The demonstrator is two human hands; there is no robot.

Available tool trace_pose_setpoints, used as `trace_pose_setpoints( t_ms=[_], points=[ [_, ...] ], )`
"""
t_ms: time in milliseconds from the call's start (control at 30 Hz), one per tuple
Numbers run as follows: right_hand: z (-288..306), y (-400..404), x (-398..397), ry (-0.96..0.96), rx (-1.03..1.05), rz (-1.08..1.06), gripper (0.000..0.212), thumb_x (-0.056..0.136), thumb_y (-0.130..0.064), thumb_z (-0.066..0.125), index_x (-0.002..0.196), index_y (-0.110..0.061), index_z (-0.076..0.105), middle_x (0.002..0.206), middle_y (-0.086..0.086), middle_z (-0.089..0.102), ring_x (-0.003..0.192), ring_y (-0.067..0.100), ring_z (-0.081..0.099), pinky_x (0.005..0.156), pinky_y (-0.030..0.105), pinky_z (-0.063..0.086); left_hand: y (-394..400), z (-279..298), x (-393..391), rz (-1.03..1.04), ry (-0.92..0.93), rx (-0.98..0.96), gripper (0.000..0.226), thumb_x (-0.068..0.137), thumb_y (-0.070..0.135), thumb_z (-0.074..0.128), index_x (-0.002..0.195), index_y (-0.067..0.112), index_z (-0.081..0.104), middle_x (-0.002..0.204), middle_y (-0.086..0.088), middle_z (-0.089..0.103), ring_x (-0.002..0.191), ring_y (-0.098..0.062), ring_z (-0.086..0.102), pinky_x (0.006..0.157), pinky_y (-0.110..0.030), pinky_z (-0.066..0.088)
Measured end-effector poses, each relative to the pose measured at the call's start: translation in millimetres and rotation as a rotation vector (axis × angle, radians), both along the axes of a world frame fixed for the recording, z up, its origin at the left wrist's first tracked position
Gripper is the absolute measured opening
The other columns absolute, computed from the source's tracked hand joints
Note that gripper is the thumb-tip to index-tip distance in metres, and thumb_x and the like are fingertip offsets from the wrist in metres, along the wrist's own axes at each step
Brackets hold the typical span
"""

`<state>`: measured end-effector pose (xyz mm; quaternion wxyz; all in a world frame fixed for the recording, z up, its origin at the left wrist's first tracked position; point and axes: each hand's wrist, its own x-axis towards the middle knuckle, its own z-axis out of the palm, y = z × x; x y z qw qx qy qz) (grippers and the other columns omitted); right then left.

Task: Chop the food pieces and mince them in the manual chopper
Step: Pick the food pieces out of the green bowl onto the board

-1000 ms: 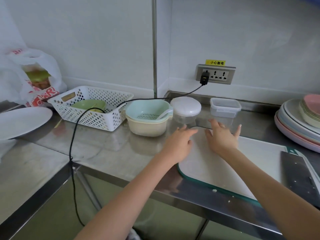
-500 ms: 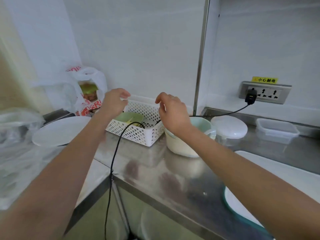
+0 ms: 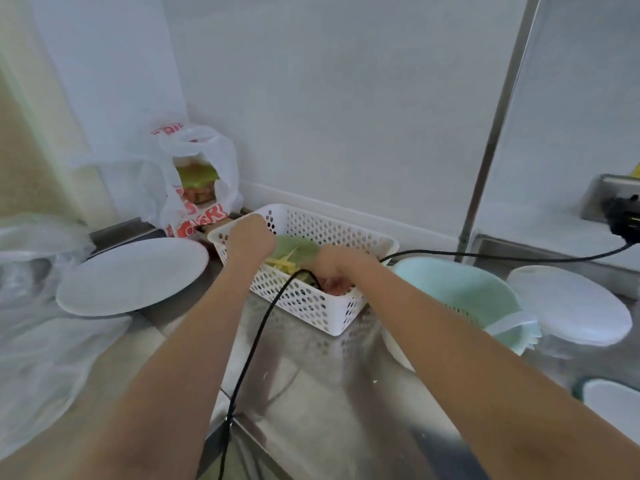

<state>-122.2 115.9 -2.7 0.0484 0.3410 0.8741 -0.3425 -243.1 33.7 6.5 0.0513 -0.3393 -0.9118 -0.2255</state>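
A white perforated basket (image 3: pixel 313 308) stands on the steel counter. Inside it sits a green bowl (image 3: pixel 299 245) with yellow strips (image 3: pixel 285 263), and a pinkish food piece (image 3: pixel 334 285) lies beside it. My left hand (image 3: pixel 251 239) is curled at the bowl's left rim, back of the hand toward me. My right hand (image 3: pixel 334 263) reaches down inside the basket at the bowl's right side, just above the pinkish piece, with its fingertips hidden. The chopper's white lid (image 3: pixel 568 303) is at the right. A corner of the white cutting board (image 3: pixel 614 407) shows at the lower right.
A black cable (image 3: pixel 256 344) runs from the wall socket (image 3: pixel 620 206) across the basket and down off the counter edge. A mint colander in a cream bowl (image 3: pixel 457 289) stands right of the basket. A white plate (image 3: pixel 131 275) and plastic bags (image 3: pixel 194 181) are on the left.
My view has swung left from the cutting board to the basket. Both hands left the board, rose over the basket, and have come down into it beside the green bowl.
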Motion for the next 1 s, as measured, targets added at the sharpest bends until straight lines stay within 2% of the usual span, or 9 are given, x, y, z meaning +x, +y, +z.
trace_pose_setpoints(
  t_ms=[67,200,367,467,600,733,833,933,1000],
  points=[
    [-1,4,-2,-0.060,0.019,0.042,0.020,0.094,-0.006,0.047,0.075,-0.004,0.049,0.066,0.010,0.050,0.058,0.021,0.049,0.053,0.023,0.044,4,-3,-3,0.029,-0.008,0.039,0.029,0.090,0.002,0.045,0.115,-0.004,0.057,0.116,-0.021,0.062,0.109,-0.036,0.057,0.077,-0.035,0.041],
    [2,4,-2,-0.045,-0.187,-0.019,0.008,0.093,-0.002,0.050,0.085,-0.004,0.047,0.066,0.008,0.042,0.053,0.014,0.036,0.051,0.024,0.033,4,-4,-4,-0.024,0.000,0.049,0.036,0.089,0.001,0.043,0.120,0.001,0.060,0.123,-0.018,0.062,0.112,-0.034,0.057,0.087,-0.038,0.045],
    [10,4,-1,-0.123,-0.198,-0.159,0.018,0.095,-0.006,0.048,0.077,-0.003,0.050,0.068,0.007,0.051,0.053,0.012,0.042,0.048,0.020,0.032,-3,-1,-2,-0.094,-0.066,0.097,0.042,0.090,-0.003,0.039,0.125,0.008,0.060,0.138,-0.014,0.052,0.121,-0.032,0.051,0.097,-0.037,0.041],
    [12,3,1,0.056,-0.150,-0.326,0.016,0.094,-0.005,0.045,0.080,-0.001,0.049,0.066,0.009,0.057,0.049,0.014,0.050,0.040,0.021,0.039,-7,-1,3,-0.083,-0.109,0.192,0.045,0.092,-0.001,0.039,0.134,0.011,0.051,0.143,-0.009,0.046,0.128,-0.028,0.045,0.103,-0.035,0.036],
    [16,0,1,0.277,-0.002,-0.378,0.016,0.090,-0.008,0.052,0.076,-0.002,0.054,0.085,0.011,0.069,0.077,0.023,0.066,0.061,0.029,0.052,-15,6,14,-0.019,-0.117,0.321,0.039,0.100,0.008,0.032,0.137,0.005,0.046,0.140,-0.015,0.048,0.129,-0.030,0.043,0.103,-0.037,0.033],
    [36,-9,9,0.432,0.034,-0.419,0.013,0.086,-0.013,0.054,0.085,-0.003,0.063,0.087,0.013,0.072,0.061,0.017,0.057,0.049,0.025,0.045,-30,35,24,0.006,-0.147,0.449,0.036,0.102,0.011,0.030,0.130,-0.003,0.047,0.132,-0.023,0.051,0.119,-0.034,0.049,0.097,-0.037,0.036],
    [56,-18,26,0.528,0.037,-0.442,0.021,0.087,-0.019,0.057,0.098,-0.002,0.062,0.089,0.014,0.071,0.062,0.018,0.057,0.048,0.025,0.044,-38,63,30,0.009,-0.348,0.573,0.033,0.099,0.014,0.036,0.122,-0.001,0.054,0.119,-0.020,0.058,0.101,-0.031,0.058,0.086,-0.035,0.045],
    [71,-28,62,0.591,0.055,-0.495,0.024,0.086,-0.022,0.058,0.098,-0.002,0.063,0.090,0.014,0.069,0.066,0.022,0.054,0.055,0.030,0.046,-49,83,50,-0.078,-0.860,0.693,0.023,0.095,0.024,0.049,0.107,0.006,0.056,0.107,-0.016,0.064,0.085,-0.027,0.065,0.072,-0.043,0.058],
    [76,-37,99,0.626,0.077,-0.526,0.025,0.084,-0.019,0.057,0.095,0.001,0.066,0.081,0.011,0.064,0.063,0.020,0.050,0.054,0.029,0.041,-60,90,81,-0.130,-1.068,0.711,0.016,0.097,0.025,0.049,0.104,0.010,0.051,0.097,-0.013,0.061,0.078,-0.026,0.064,0.056,-0.042,0.059]
  ],
)
